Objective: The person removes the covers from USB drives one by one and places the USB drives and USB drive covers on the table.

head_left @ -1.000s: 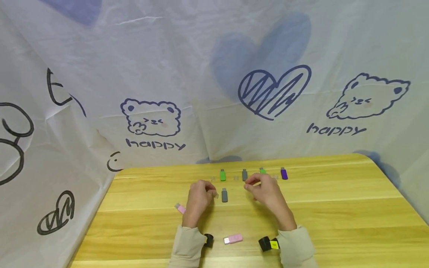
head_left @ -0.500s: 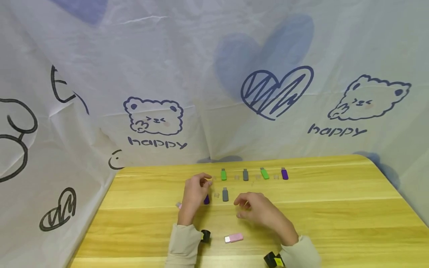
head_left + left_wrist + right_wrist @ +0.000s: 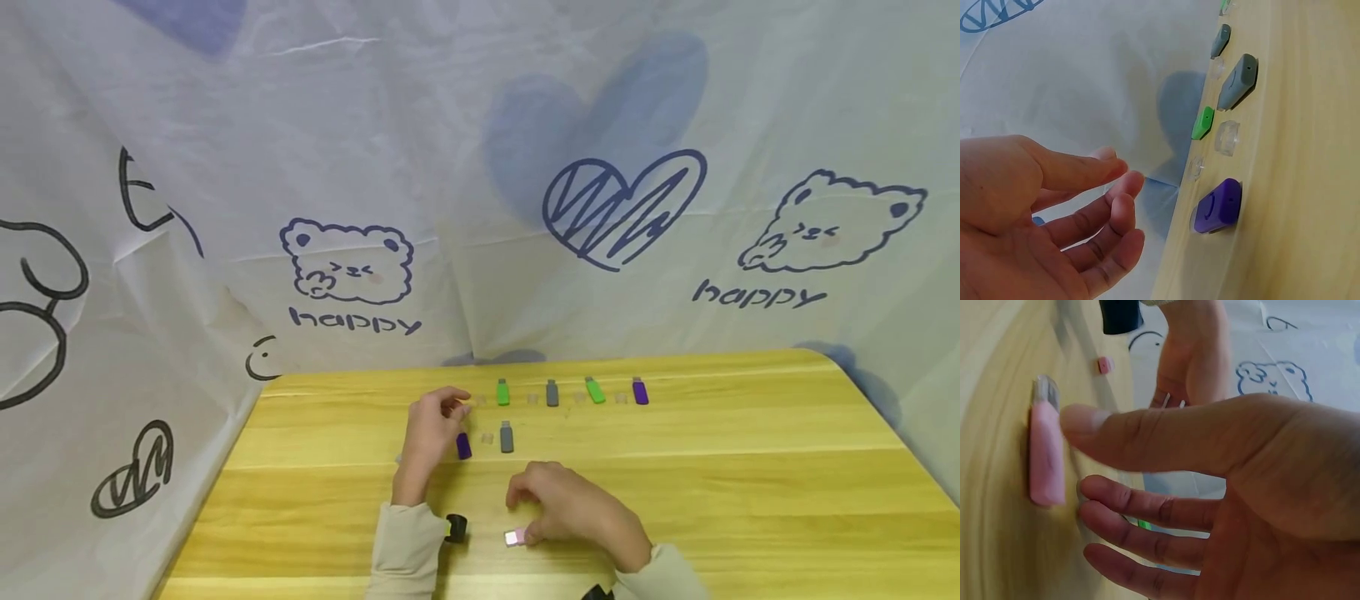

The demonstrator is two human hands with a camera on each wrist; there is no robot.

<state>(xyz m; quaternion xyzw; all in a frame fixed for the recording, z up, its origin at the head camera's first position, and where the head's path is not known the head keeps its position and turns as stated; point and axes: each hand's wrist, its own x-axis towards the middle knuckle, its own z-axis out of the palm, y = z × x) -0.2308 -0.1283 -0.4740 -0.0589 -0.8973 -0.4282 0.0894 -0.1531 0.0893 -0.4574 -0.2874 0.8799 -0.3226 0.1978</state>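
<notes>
"Which step?"
"Apparently reaching: right hand, thumb and fingers parted, beside the pink USB stick; left hand, loosely curved, beyond it."
"Next?"
"Likely pinching it."

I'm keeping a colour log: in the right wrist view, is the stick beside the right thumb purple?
No: the right wrist view shows a pink stick beside the thumb of the right hand.

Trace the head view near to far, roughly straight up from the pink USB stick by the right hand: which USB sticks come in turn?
Pink USB stick by the right hand → nearer gray USB stick → leftmost green USB stick, in the back row.
</notes>
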